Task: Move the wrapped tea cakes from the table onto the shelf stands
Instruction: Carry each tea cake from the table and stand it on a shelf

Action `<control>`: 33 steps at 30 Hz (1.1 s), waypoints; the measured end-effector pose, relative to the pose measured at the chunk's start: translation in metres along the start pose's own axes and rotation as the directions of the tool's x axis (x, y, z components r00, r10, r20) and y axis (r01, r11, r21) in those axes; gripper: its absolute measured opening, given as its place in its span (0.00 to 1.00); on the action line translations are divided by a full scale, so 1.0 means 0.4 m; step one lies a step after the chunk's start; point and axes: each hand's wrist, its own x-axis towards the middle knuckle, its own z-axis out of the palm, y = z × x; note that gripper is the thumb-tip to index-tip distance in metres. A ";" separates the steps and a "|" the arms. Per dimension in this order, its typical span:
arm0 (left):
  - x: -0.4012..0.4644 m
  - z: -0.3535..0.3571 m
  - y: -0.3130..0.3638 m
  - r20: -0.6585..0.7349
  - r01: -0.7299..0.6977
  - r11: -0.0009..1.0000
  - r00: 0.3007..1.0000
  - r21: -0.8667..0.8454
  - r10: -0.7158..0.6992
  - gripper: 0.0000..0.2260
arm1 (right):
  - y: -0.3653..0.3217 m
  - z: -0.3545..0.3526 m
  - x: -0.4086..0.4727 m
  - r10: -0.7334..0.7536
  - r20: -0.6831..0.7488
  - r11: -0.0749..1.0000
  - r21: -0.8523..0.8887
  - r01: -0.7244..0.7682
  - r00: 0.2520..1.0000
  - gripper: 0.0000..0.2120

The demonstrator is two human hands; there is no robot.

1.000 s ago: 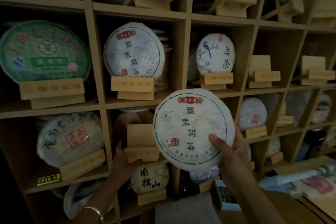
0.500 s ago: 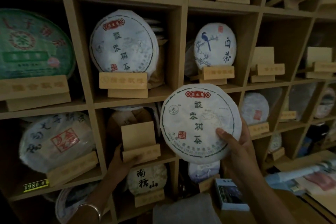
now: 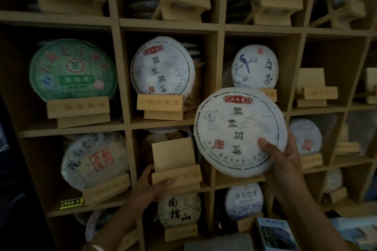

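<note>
My right hand (image 3: 282, 161) holds a round tea cake (image 3: 236, 130) in white paper with a red label and dark characters, gripped at its lower right edge, thumb on the face. It hangs upright in front of the shelf, just right of an empty wooden stand (image 3: 175, 163) in the lower middle compartment. My left hand (image 3: 151, 187) grips the front lip of that stand from the left, thumb on its face. A matching white cake (image 3: 161, 67) sits on a stand in the compartment above.
The wooden shelf grid (image 3: 219, 67) fills the view, most compartments holding cakes on stands: a green cake (image 3: 71, 69), a bird-print cake (image 3: 255, 66), a red-stamped cake (image 3: 95, 159). Empty stands (image 3: 312, 89) sit at the right. A small box (image 3: 275, 234) lies at the bottom right.
The view has shifted, so the shelf sits lower and further right in frame. My right hand still holds the cake beside the empty stand; my left hand stays on the stand's lip.
</note>
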 end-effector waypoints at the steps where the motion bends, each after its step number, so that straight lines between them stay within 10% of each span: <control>1: -0.022 0.002 0.031 0.020 -0.018 1.000 1.000 -0.016 0.018 0.26 | -0.008 0.010 0.004 -0.004 0.013 1.000 0.016 0.004 1.000 0.31; 13: -0.251 0.070 0.305 0.303 -0.242 0.970 0.926 0.013 0.227 0.32 | -0.106 0.133 -0.014 -0.102 0.128 0.991 0.094 0.091 0.986 0.34; 33: -0.396 0.129 0.302 0.200 -0.162 0.973 0.960 -0.167 0.195 0.35 | -0.152 0.125 -0.151 -0.025 0.122 0.998 -0.047 0.031 0.992 0.30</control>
